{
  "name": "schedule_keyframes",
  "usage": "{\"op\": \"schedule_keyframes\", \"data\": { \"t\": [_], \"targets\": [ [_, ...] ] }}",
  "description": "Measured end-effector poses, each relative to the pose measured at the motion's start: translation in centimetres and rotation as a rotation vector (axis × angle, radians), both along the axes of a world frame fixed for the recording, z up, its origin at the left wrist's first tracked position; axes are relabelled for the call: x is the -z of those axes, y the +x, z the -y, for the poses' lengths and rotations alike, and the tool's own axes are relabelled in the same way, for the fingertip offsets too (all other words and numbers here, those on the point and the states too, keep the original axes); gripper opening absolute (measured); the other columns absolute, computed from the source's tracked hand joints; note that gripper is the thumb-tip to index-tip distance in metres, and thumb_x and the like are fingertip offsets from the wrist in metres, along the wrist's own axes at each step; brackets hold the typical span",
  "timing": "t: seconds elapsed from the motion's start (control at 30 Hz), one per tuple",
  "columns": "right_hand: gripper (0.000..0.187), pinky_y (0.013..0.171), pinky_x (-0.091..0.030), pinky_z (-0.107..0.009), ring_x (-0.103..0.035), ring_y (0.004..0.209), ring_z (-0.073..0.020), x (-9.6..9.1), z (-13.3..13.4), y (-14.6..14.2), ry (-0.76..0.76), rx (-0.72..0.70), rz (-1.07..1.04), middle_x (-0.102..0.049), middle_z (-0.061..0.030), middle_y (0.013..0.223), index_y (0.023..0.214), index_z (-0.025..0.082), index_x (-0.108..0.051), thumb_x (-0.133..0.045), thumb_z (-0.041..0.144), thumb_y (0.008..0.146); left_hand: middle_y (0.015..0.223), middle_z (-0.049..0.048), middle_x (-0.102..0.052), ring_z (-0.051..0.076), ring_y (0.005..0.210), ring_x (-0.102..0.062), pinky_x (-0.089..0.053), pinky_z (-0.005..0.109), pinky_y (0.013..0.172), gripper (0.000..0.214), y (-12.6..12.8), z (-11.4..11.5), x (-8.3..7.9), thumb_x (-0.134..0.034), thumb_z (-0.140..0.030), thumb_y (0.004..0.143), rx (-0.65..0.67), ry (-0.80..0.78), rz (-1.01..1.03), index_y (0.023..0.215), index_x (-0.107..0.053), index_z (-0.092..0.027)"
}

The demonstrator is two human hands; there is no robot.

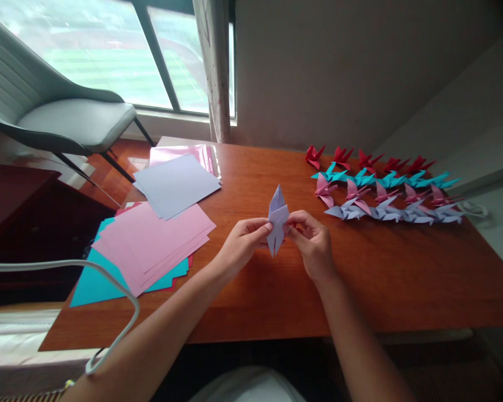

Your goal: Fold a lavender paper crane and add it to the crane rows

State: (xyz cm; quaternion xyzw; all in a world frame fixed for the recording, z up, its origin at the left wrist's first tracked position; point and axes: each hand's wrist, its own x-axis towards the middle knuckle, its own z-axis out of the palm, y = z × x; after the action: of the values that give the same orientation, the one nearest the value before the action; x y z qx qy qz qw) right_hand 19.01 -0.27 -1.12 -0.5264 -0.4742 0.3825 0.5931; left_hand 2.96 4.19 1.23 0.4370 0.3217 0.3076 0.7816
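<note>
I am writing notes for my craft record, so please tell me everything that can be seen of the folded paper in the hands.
The folded paper is pale lavender, matte and flat-looking. It is a long diamond shape: one sharp point above, a flap with a slanted top edge across the middle, and a lower end divided by a narrow slit. It stands nearly upright in the view, in front of the wooden table. The left hand pinches its left edge, the right hand its right.
</note>
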Motion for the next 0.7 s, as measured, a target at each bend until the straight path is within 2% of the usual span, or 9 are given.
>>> {"op": "schedule_keyframes", "data": {
  "t": [0.23, 0.53, 0.7],
  "targets": [
    [0.008, 0.066, -0.047, -0.029, -0.058, 0.078, -0.0176, 0.2, 0.1, 0.2, 0.025, 0.048, -0.013, -0.063, -0.002, 0.083, 0.078, 0.023, -0.07, -0.075, 0.029, 0.08, 0.093, 0.012, -0.078, 0.026, 0.088, -0.072, -0.054, 0.031, 0.078, 0.038, 0.0, 0.0, 0.2, -0.074, -0.042, 0.08, 0.03, -0.02, -0.005, 0.101, -0.078, -0.011],
    [0.002, 0.063, -0.042, -0.026, -0.053, 0.077, -0.0154, 0.3, 0.0, 0.0, 0.06, 0.056, 0.003, -0.062, -0.0012, 0.086, 0.082, 0.024, -0.073, -0.073, 0.023, 0.08, 0.097, 0.0134, -0.078, 0.026, 0.088, -0.074, -0.055, 0.035, 0.081, 0.039, -0.1, -0.2, 1.1, -0.071, -0.041, 0.084, 0.075, -0.096, 0.06, 0.109, -0.075, -0.012],
    [0.007, 0.063, -0.041, -0.026, -0.052, 0.077, -0.0146, 0.1, 0.0, 0.0, 0.071, 0.03, -0.035, -0.061, -0.0006, 0.085, 0.08, 0.025, -0.073, -0.071, 0.018, 0.08, 0.096, 0.0137, -0.078, 0.027, 0.087, -0.074, -0.055, 0.033, 0.078, 0.04, -0.2, -0.2, 1.1, -0.07, -0.043, 0.084, 0.078, -0.1, 0.051, 0.109, -0.075, -0.012]
  ]
}}
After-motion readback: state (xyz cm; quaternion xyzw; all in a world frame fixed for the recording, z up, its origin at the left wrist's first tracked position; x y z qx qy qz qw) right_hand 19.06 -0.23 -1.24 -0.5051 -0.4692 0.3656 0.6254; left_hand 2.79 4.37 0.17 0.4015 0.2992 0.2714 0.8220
